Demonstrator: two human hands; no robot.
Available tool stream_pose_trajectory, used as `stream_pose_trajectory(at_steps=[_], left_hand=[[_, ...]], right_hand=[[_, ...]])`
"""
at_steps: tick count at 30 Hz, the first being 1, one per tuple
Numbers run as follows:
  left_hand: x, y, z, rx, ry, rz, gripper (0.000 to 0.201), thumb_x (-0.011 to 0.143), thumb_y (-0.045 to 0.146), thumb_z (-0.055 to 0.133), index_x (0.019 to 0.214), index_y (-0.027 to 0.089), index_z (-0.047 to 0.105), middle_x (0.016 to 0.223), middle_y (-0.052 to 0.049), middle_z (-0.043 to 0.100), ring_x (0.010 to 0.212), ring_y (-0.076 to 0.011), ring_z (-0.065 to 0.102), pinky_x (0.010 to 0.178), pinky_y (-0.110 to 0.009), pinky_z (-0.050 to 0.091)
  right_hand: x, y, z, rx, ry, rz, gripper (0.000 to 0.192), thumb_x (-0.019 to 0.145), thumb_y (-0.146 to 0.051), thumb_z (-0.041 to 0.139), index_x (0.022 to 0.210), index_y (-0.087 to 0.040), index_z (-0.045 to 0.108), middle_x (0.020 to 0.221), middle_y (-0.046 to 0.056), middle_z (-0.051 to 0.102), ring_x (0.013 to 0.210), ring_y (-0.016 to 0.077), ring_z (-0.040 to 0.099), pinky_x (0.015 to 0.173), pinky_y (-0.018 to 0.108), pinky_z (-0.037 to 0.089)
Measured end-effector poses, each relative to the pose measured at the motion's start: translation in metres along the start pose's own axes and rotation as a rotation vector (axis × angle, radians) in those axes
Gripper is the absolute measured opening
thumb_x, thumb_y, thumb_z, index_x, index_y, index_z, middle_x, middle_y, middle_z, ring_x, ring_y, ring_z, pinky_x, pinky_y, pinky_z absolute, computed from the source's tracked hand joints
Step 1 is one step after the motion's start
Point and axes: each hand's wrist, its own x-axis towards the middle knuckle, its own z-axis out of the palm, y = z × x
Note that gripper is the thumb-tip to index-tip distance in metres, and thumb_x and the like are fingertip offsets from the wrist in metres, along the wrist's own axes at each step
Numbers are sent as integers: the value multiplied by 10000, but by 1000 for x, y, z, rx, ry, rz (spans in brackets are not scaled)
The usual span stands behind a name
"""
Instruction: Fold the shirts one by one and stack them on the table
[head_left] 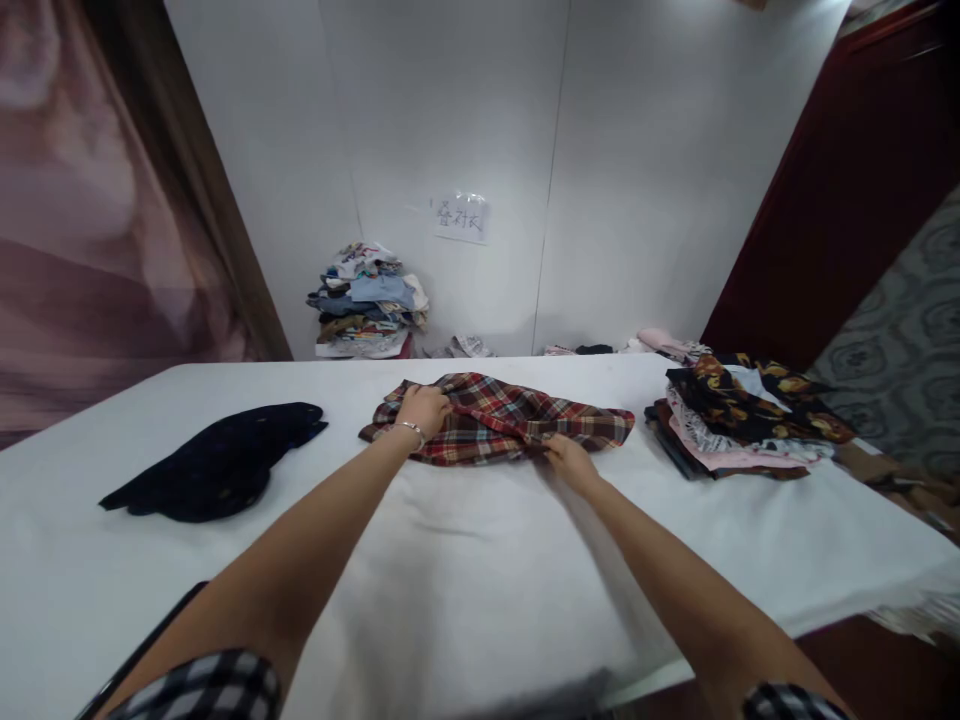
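A red, brown and cream plaid shirt point(480, 425) lies bunched lengthwise across the middle of the white-covered table point(465, 560). My left hand point(424, 408), with a bracelet at its wrist, rests on the shirt's left part; its fingers are curled over the cloth. At the near edge, right of the middle, my right hand point(568, 460) pinches the fabric between thumb and fingers. The shirt's right end lies on the table beyond my right hand. Some of my left fingertips are hidden in the folds.
To the left lies a dark garment point(217, 465). A stack of folded clothes point(742, 425), topped by a black and gold floral piece, sits at the right. Behind the table rises a tall clothes pile point(371, 300) against the white wall, which bears a paper sign point(460, 218).
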Motion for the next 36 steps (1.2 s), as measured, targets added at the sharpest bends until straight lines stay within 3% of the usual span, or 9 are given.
stream_pose_trajectory(at_steps=[5,9,11,16,20,24,29,32,36], left_hand=[[-12,-17,-11,-117,-8,53,276,843,256,484,1046,212,667,1173,-77,642,1104,-219,549,977,-359,375],[-17,7,14,-172,-85,81,582,757,240,602,1329,224,494,1441,-104,451,1317,-260,390,1074,-451,298],[-20,24,29,-168,-161,107,482,766,224,586,1247,240,562,1363,-95,533,1288,-272,422,1083,-518,255],[-32,36,37,-139,-128,160,187,786,160,502,891,187,655,1037,-79,674,1100,-238,550,1083,-501,238],[-45,35,-3,-157,-50,146,99,745,157,536,815,174,603,935,-65,669,983,-214,585,1071,-473,266],[-80,66,-44,-121,-65,291,39,777,204,543,779,185,577,775,-43,649,806,-197,606,864,-358,427],[-150,92,-41,-37,-298,582,111,828,181,480,871,181,582,811,-50,657,724,-188,612,713,-327,442],[-172,72,-30,-45,-389,492,216,800,182,512,1006,184,575,930,-72,659,798,-212,630,687,-324,452],[-173,39,-31,18,-431,205,237,842,122,391,931,166,606,892,-108,672,824,-244,645,706,-361,463]], right_hand=[[-8,3,-59,216,305,-276,327,863,-181,416,1062,-226,672,1050,56,683,999,200,612,922,372,474],[-29,-11,-86,274,147,-249,267,832,-226,476,973,-235,703,955,34,715,898,194,647,842,344,512],[-42,-13,-96,337,110,-171,218,828,-290,528,925,-228,713,917,34,726,846,194,656,802,334,523],[-75,11,-121,657,493,156,364,813,-548,563,817,-203,679,833,60,724,763,200,659,715,341,541],[-101,12,-107,638,324,244,406,766,-593,606,818,-199,687,849,83,727,780,226,667,693,356,548],[-120,-24,-54,476,73,67,544,804,-482,616,1286,-236,555,1251,106,626,1135,262,589,936,424,495],[-122,-38,9,-1,-111,-133,433,796,-293,619,1218,-198,622,1308,147,578,1208,318,524,1014,527,411],[-117,-20,6,-12,-94,-196,286,859,-206,484,1044,-205,702,1151,118,675,1071,261,616,938,469,485],[-117,2,-47,276,31,-202,296,903,-319,472,1079,-243,698,1121,82,697,1065,225,633,959,412,496]])
